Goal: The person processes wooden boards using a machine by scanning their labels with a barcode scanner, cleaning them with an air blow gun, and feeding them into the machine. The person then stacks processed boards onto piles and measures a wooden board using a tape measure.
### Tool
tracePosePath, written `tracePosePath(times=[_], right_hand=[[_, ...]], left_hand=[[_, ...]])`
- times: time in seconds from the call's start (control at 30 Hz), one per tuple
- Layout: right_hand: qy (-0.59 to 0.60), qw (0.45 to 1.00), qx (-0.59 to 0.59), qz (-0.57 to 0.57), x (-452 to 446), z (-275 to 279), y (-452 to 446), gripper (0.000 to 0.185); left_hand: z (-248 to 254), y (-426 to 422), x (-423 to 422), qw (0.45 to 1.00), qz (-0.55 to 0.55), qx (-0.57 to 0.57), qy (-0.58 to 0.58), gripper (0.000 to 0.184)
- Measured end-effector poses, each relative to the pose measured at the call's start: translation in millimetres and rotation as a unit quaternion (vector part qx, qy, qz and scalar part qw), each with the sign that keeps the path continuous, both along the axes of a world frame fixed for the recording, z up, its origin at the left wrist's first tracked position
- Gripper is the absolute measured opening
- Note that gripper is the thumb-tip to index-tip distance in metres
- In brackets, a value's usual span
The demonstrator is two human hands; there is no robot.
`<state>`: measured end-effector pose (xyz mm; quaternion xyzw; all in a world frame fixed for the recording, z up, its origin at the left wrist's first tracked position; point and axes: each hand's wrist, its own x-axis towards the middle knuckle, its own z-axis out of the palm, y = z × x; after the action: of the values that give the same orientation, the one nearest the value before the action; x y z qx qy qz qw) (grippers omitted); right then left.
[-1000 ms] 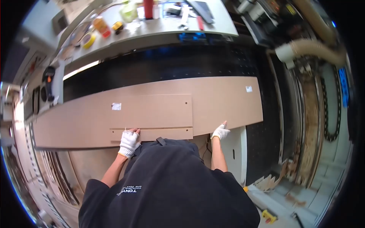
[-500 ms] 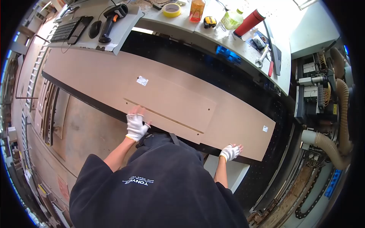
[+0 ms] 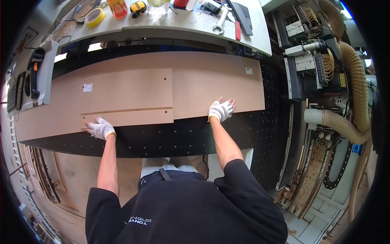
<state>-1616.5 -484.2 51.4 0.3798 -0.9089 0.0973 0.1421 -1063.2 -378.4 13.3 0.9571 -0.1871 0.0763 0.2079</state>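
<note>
A long brown board [image 3: 211, 81] lies on the black perforated table [image 3: 187, 136]. On top of it rests a smaller brown panel [image 3: 130, 89] with a groove and small holes. My left hand [image 3: 101, 128], in a white fingerless glove, touches the small panel's lower left corner and the near edge, fingers apart. My right hand [image 3: 221, 110], gloved the same way, lies with spread fingers on the near edge of the long board, right of the small panel. White labels show on the small panel's left side [image 3: 87, 87] and near the long board's right end [image 3: 249, 71].
Beyond the boards a white workbench [image 3: 170, 30] holds yellow tape [image 3: 94, 17], a tape measure [image 3: 138, 8], a wrench [image 3: 221, 20] and bottles. A scanner [image 3: 35, 73] lies on the left shelf. Machinery with a ribbed hose [image 3: 339, 126] stands at the right.
Both boards have slid away from my body, baring a strip of black table in front. My arms reach farther forward. The camera view has also turned.
</note>
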Motion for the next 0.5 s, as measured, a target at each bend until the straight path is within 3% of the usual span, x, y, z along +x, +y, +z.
tracePosePath(times=[0.07, 0.4, 0.5], right_hand=[[0.017, 1.0, 0.02, -0.017, -0.5, 3.0, -27.3, 0.07], [0.008, 0.999, 0.007, -0.039, 6.5, 1.5, -117.6, 0.069], [-0.01, 0.998, 0.017, -0.068, 13.0, 4.1, -144.7, 0.068]], left_hand=[[4.1, -29.5, -7.9, 0.998, 0.049, 0.024, -0.008, 0.078], [5.0, -169.7, 9.0, 0.999, 0.015, 0.007, -0.035, 0.08], [15.2, -214.6, 11.7, 0.996, 0.007, 0.082, -0.041, 0.076]])
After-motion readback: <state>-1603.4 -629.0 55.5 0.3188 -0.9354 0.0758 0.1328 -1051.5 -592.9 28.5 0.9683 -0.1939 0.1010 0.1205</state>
